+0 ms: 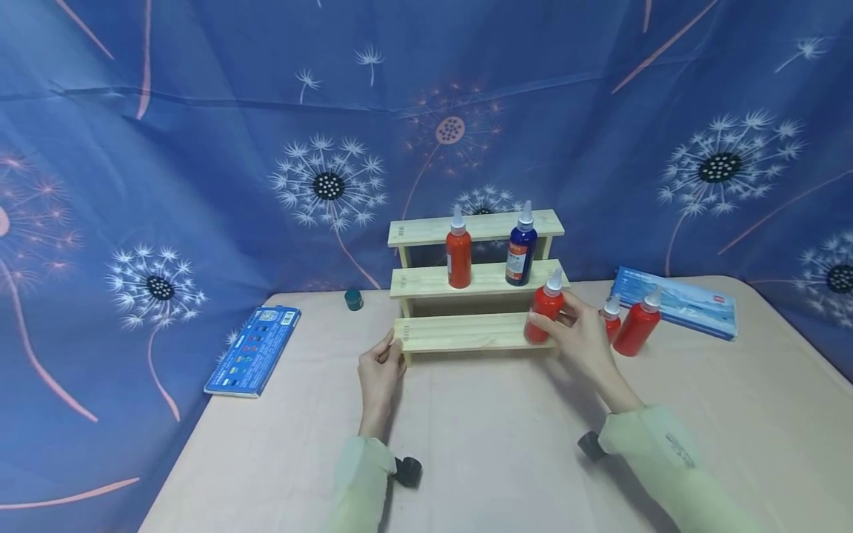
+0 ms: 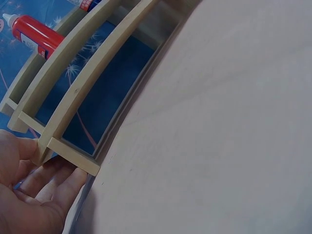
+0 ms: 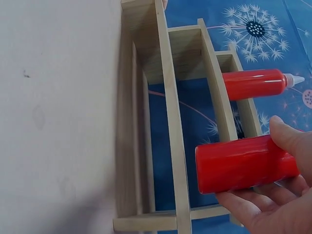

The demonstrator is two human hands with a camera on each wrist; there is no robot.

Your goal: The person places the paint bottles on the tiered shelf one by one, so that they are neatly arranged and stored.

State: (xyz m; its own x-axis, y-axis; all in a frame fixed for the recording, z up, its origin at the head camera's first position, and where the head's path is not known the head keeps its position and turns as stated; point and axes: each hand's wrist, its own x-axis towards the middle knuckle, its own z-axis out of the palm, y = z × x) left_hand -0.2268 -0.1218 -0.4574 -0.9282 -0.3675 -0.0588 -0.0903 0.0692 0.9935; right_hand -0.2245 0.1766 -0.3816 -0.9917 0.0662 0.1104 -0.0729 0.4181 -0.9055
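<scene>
A three-tier wooden shelf stands on the table. My left hand grips the left end of its lowest tier, thumb and fingers round the corner in the left wrist view. With my right hand I hold a red paint bottle, nozzle up, at the right end of that tier. In the right wrist view its base shows close to the lowest board; whether they touch I cannot tell. On the middle tier stand an orange-red bottle and, to its right, a dark blue bottle.
Right of my right hand are two more red bottles, one partly hidden and one in full view. Behind them lies a blue box. Another blue box and a small dark green cap-like object lie to the left.
</scene>
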